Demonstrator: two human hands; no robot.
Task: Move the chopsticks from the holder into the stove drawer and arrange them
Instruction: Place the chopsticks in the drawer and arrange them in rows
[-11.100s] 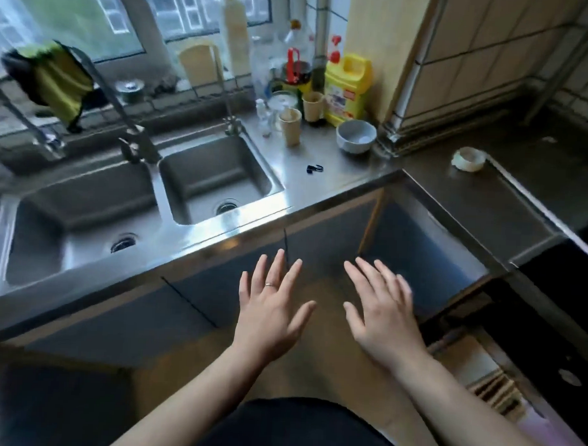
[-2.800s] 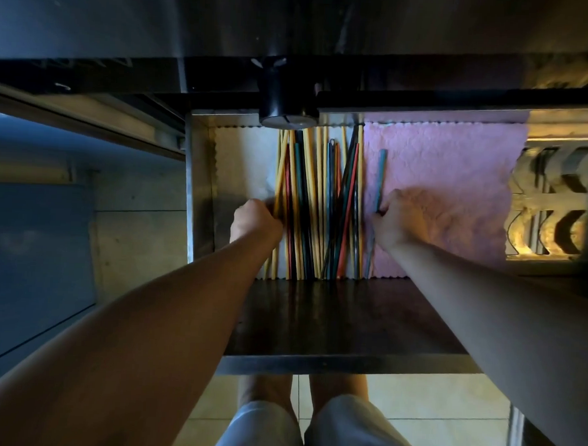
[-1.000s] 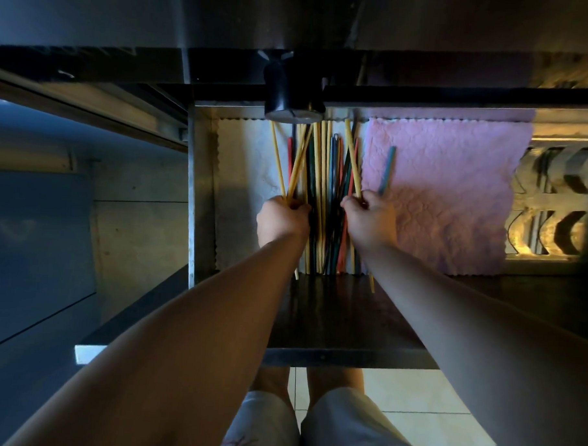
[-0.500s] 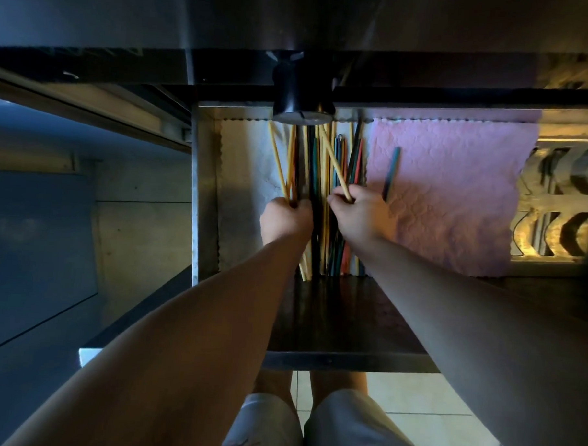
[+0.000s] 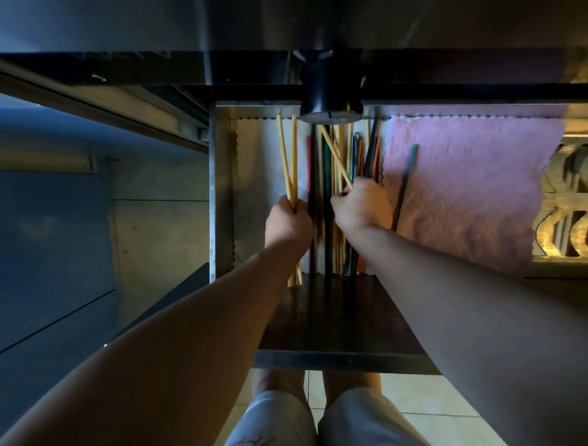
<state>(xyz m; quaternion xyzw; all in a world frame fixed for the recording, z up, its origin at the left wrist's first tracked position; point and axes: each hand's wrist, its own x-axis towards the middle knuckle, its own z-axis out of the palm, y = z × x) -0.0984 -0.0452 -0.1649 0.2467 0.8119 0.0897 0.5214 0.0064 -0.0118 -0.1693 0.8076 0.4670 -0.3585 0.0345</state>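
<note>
The stove drawer (image 5: 221, 199) stands pulled out below the stove front. A pile of chopsticks (image 5: 330, 204) in yellow, red, green and dark colours lies lengthwise in its left part. My left hand (image 5: 287, 222) is shut on a pair of yellow chopsticks (image 5: 287, 158), held apart from the pile toward the drawer's left wall. My right hand (image 5: 360, 207) pinches one yellow chopstick (image 5: 334, 157) that slants across the pile. A single dark green chopstick (image 5: 405, 184) lies alone on the pink cloth (image 5: 472, 193).
A black stove knob (image 5: 328, 99) hangs over the drawer's far end and hides the chopstick tips there. A patterned metal rack (image 5: 572, 214) sits at the right. The dark drawer front (image 5: 342, 319) is near my legs, above a tiled floor.
My left hand has drawn its yellow pair left, away from the pile. My right hand has moved slightly right, still holding the slanted yellow chopstick.
</note>
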